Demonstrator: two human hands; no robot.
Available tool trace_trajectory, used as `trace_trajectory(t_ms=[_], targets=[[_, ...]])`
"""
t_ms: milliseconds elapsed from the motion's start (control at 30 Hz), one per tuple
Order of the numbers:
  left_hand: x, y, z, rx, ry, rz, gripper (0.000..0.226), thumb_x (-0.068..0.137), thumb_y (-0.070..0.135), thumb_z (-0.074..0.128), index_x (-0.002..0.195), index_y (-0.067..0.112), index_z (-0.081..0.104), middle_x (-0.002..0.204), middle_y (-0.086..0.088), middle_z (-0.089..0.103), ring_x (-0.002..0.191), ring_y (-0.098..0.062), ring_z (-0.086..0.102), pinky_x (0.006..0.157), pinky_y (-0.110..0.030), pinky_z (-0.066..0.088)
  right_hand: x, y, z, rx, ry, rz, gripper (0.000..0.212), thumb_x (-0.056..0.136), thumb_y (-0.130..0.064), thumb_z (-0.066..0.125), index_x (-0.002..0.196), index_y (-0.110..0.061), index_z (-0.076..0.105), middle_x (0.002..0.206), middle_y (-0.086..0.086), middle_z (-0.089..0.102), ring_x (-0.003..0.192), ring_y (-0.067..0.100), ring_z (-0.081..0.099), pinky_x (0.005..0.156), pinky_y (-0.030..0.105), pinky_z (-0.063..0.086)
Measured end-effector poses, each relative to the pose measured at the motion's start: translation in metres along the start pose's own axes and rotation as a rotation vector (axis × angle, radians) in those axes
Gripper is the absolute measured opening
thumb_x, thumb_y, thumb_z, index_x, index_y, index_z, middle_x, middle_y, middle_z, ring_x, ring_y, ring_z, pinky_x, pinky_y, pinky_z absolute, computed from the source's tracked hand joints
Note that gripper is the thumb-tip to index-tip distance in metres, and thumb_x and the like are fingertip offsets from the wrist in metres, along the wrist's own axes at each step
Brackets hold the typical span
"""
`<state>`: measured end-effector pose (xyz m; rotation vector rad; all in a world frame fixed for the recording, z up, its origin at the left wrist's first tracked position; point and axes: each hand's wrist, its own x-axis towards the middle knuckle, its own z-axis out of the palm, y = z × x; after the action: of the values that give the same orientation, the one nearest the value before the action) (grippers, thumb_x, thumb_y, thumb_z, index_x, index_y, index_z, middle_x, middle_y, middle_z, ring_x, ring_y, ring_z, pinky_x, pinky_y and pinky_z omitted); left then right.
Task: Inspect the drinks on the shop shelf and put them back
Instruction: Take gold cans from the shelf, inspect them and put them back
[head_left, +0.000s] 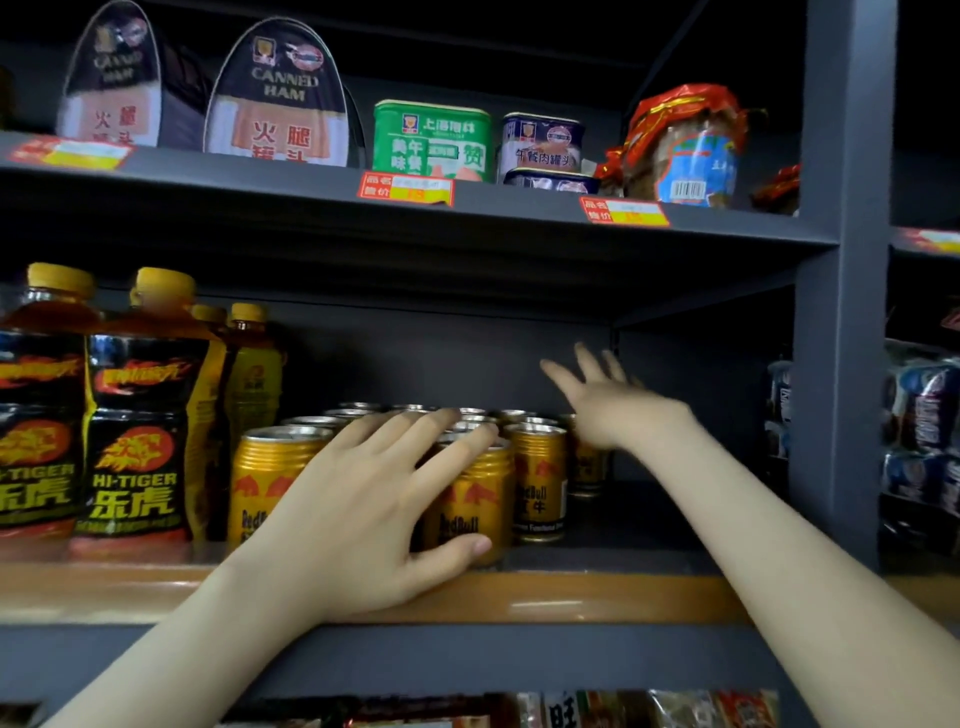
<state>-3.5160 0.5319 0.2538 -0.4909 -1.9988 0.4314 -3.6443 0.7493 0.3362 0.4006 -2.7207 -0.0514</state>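
Note:
Several gold Red Bull cans (537, 478) stand in rows in the middle of the shelf (571, 597). My left hand (358, 504) wraps one front-row can (470, 506): the fingers lie over its top and the thumb presses near its base. The can stands on the shelf. My right hand (613, 400) hovers above the rear right cans with its fingers spread, holding nothing. Another front can (265, 478) stands just left of my left hand.
Hi-Tiger bottles (140, 441) with yellow caps fill the shelf's left side. Bare shelf floor (660, 519) lies right of the cans, up to a grey upright post (841, 338). The shelf above holds canned ham (280, 98) and other tins. Packaged goods sit beyond the post.

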Motion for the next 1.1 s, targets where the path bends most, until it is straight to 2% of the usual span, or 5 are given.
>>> trace_trajectory(t_ms=[100, 200, 467, 833, 1100], targets=[[0.000, 0.003, -0.002, 0.017, 0.001, -0.018, 0.070, 0.091, 0.065, 0.035, 0.143, 0.019, 0.046, 0.131, -0.011, 0.058, 0.113, -0.028, 0.058, 0.096, -0.043, 0.046, -0.026, -0.009, -0.009, 0.284, 0.041, -0.169, 0.062, 0.104, -0.020, 0.033, 0.151, -0.046, 0.003, 0.163, 0.003, -0.005, 0.145, 0.030, 0.021, 0.113, 0.041, 0.030], [-0.003, 0.014, -0.005, 0.008, 0.022, -0.082, 0.068, 0.091, 0.062, 0.037, 0.141, 0.017, 0.049, 0.131, -0.014, 0.058, 0.114, -0.032, 0.059, 0.097, -0.044, 0.046, -0.040, -0.018, 0.000, 0.314, -0.071, -0.229, 0.064, 0.100, -0.044, 0.043, 0.151, -0.047, 0.005, 0.163, 0.004, 0.001, 0.148, 0.027, 0.012, 0.118, 0.043, 0.019], [-0.007, 0.034, -0.002, -0.027, 0.065, -0.160, 0.062, 0.094, 0.056, 0.034, 0.137, 0.015, 0.051, 0.130, -0.013, 0.059, 0.115, -0.031, 0.059, 0.102, -0.047, 0.045, -0.047, -0.027, 0.022, 0.517, 0.034, -0.141, 0.070, 0.083, -0.034, 0.071, 0.145, -0.028, 0.039, 0.139, 0.005, 0.051, 0.117, 0.020, 0.054, 0.092, 0.030, 0.048], [-0.012, 0.043, -0.007, -0.102, 0.138, -0.226, 0.062, 0.092, 0.055, 0.034, 0.136, 0.015, 0.052, 0.133, -0.013, 0.058, 0.120, -0.029, 0.057, 0.107, -0.048, 0.038, -0.153, -0.019, 0.006, 0.441, 0.663, -0.268, 0.077, 0.090, -0.019, 0.067, 0.152, -0.032, 0.023, 0.149, -0.013, 0.018, 0.137, 0.015, 0.029, 0.107, 0.032, 0.039], [-0.060, 0.120, -0.019, -0.818, 0.368, -0.168, 0.072, 0.083, 0.039, 0.063, 0.144, 0.013, 0.035, 0.146, -0.001, 0.043, 0.137, -0.017, 0.039, 0.109, -0.051, 0.038, -0.260, -0.043, 0.058, 0.429, 0.778, -0.569, 0.077, 0.082, -0.012, 0.073, 0.147, -0.016, 0.032, 0.143, 0.001, 0.029, 0.134, 0.000, 0.028, 0.110, 0.012, 0.028]])
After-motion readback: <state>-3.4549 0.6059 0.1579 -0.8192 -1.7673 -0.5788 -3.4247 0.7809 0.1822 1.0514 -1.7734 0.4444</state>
